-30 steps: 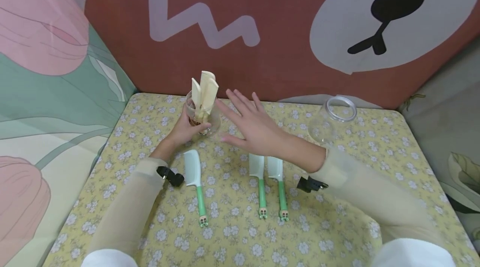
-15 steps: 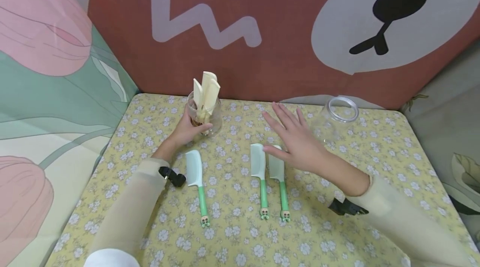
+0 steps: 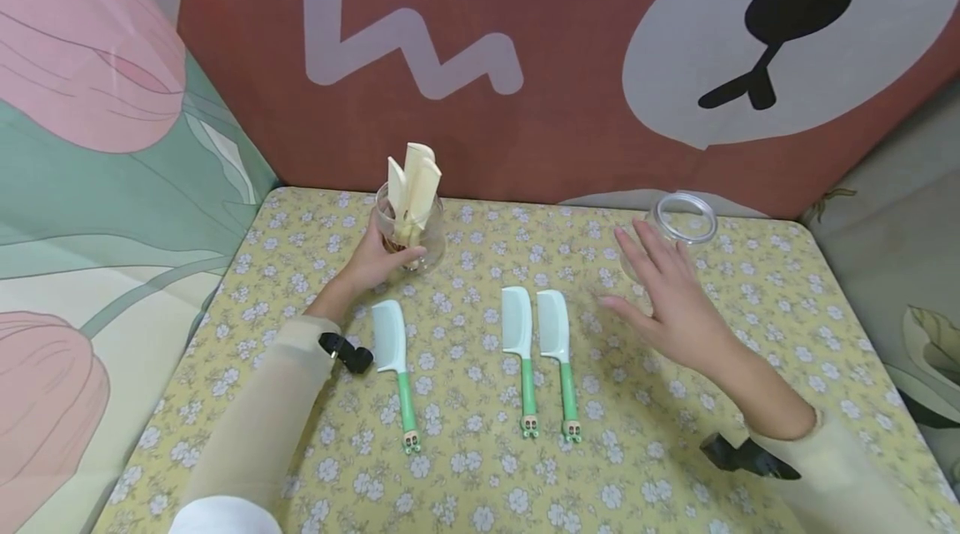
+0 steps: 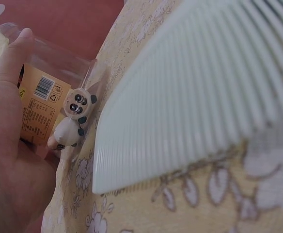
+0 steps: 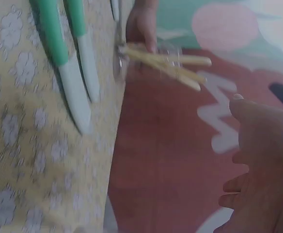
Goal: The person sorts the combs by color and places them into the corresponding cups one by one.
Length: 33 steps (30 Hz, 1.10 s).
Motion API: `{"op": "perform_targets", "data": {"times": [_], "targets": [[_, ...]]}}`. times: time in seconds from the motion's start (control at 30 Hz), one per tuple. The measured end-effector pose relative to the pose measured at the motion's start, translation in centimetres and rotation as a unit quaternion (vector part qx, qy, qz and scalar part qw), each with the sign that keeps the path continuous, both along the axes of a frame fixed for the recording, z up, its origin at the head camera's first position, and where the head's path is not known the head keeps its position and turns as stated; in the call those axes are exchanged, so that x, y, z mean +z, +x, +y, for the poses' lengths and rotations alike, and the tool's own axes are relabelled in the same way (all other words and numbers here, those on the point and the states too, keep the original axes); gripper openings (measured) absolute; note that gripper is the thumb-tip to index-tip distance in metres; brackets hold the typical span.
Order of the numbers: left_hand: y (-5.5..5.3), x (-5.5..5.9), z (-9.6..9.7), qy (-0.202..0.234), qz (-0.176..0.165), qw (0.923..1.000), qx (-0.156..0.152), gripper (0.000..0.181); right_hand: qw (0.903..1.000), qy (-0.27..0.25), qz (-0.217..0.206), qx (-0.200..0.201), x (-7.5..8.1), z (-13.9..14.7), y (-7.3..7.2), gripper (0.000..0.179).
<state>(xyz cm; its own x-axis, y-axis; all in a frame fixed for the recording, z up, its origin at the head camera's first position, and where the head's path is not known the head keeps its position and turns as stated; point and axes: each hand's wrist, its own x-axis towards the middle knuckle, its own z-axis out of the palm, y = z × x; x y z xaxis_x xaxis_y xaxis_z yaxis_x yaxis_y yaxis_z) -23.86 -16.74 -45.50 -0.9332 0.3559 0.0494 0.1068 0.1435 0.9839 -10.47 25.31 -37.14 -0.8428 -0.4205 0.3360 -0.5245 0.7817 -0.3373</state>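
My left hand (image 3: 372, 259) grips a clear jar (image 3: 434, 246) at the back left, thumb on its near side. Several cream combs (image 3: 420, 192) stand in that jar, heads up. Through its wall, beside an orange label (image 4: 42, 99), panda-shaped handle ends (image 4: 77, 104) show at the bottom. My right hand (image 3: 678, 309) hovers on the right, fingers spread and holding nothing. It overlaps a second clear jar (image 3: 705, 237) in the head view. Three pale mint combs with green handles lie on the cloth: one (image 3: 389, 338) near my left wrist, two (image 3: 517, 321) side by side mid-table.
A yellow flowered cloth (image 3: 465, 476) covers the table. Behind its back edge rises a reddish-brown printed backdrop (image 3: 555, 126). A patterned hanging (image 3: 150, 209) borders the left side. Black wrist devices (image 3: 347, 352) sit on both sleeves.
My right hand has moved away from the held jar, rightward past the two mid-table combs, uncovering them, to the second jar. My left hand keeps its grip in the same place.
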Motion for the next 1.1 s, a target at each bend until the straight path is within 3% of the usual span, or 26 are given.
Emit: {"op": "perform_targets", "data": {"times": [0.2,0.37,0.63,1.1], "targets": [[-0.7,-1.2,-0.2,0.000,0.010,0.9999,0.001,0.104,0.9979,-0.049,-0.013,-0.040,0.0,3.2,0.5,0.080],[-1.5,-2.6,-0.4,-0.002,0.028,0.9996,0.003,0.102,0.9892,-0.116,-0.039,-0.081,-0.3,5.8,0.3,0.081],[-1.3,-2.5,-0.4,-0.003,0.034,0.9994,-0.004,0.101,0.9649,-0.214,-0.084,-0.127,-1.8,8.6,-0.5,0.085],[-1.3,-2.7,-0.6,0.002,0.028,0.9996,-0.004,0.102,0.9274,-0.318,-0.140,-0.138,-6.3,11.9,-3.2,0.088]]}}
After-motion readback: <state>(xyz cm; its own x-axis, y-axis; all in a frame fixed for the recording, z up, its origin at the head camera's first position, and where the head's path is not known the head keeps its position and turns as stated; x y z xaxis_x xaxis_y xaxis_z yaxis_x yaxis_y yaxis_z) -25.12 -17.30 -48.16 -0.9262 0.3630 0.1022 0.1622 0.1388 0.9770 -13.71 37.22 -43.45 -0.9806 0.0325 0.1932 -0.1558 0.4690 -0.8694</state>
